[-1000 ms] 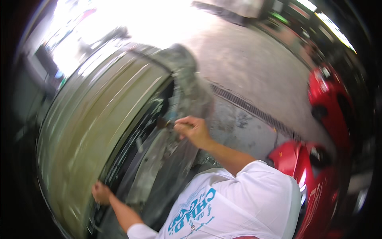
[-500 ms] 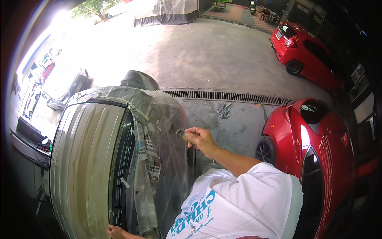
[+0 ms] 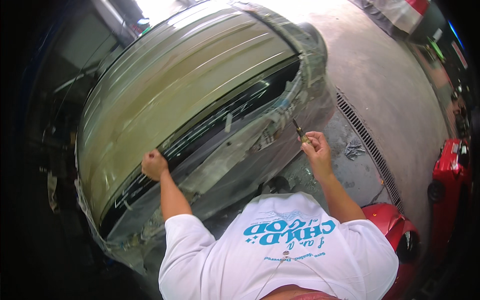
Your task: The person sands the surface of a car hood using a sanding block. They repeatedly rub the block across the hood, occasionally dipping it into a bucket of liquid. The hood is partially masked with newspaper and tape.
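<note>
My right hand (image 3: 318,149) is closed around the amber handle of a screwdriver (image 3: 301,133). Its dark shaft points up and away, in front of the plastic-wrapped side of a car. My left hand (image 3: 154,165) is curled into a fist at the edge of the car's beige ribbed roof (image 3: 185,90). Whatever its fingers may hold is hidden. Below that edge runs a dark window strip (image 3: 245,100), with a small piece of pale tape (image 3: 228,123) on it. Clear plastic sheeting (image 3: 220,170) and newspaper (image 3: 267,135) cover the side beneath.
A floor drain grate (image 3: 367,142) crosses the concrete on the right, beside a crumpled dark sheet (image 3: 354,149). One red car (image 3: 387,220) stands close behind my right arm. Another red car (image 3: 448,167) is farther right. Covered bulk (image 3: 395,15) stands at the far right.
My view has swung to the left, so the car roof now slants across it. The left fist has come up from the lower edge to the roof's edge. The right hand still holds the screwdriver.
</note>
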{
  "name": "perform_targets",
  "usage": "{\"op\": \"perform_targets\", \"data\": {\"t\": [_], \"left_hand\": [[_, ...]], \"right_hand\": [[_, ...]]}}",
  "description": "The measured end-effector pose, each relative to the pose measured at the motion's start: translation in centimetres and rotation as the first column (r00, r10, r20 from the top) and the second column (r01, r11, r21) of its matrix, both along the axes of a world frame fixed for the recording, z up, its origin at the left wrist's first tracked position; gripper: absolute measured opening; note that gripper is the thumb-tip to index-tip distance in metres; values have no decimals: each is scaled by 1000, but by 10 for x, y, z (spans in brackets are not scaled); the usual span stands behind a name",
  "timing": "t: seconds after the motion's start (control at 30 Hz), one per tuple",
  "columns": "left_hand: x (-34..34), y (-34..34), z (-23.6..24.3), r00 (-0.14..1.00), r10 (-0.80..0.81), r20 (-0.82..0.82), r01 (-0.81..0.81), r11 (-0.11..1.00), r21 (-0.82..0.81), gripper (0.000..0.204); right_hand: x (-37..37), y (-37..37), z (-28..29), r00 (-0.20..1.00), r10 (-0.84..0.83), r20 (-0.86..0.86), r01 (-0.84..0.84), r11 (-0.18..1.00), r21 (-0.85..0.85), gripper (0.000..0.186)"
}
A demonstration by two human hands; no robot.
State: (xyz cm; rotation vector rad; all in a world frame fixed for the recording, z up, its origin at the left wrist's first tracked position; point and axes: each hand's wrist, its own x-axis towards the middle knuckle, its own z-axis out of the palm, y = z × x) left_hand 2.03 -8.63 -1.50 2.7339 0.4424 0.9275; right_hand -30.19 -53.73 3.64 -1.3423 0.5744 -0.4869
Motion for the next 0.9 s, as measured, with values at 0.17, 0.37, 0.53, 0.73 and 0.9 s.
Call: {"op": "perform_targets", "data": {"t": [0.17, 0.37, 0.53, 0.73, 0.9], "left_hand": [[-4, -2, -2, 1000, -26, 6, 27, 1000, -16, 28], [-5, -12, 1, 996, -81, 38, 83, 995, -49, 27], [-3, 0, 1, 997, -72, -26, 74, 994, 86, 32], [7, 4, -1, 993, -112, -40, 115, 991, 76, 38], [14, 19, -6, 991, -74, -113, 85, 992, 89, 41]], "right_hand": [[25, 56, -42, 938, 52, -343, -181, 918, -354, 65], [-9, 112, -112, 841, 39, -540, -230, 928, -292, 62], [-61, 135, -105, 802, -45, -595, -233, 895, -381, 60], [-197, 122, -181, 590, -341, -732, 27, 914, -404, 62], [-348, 149, -196, 146, -374, -916, 339, 889, -309, 59]]}}
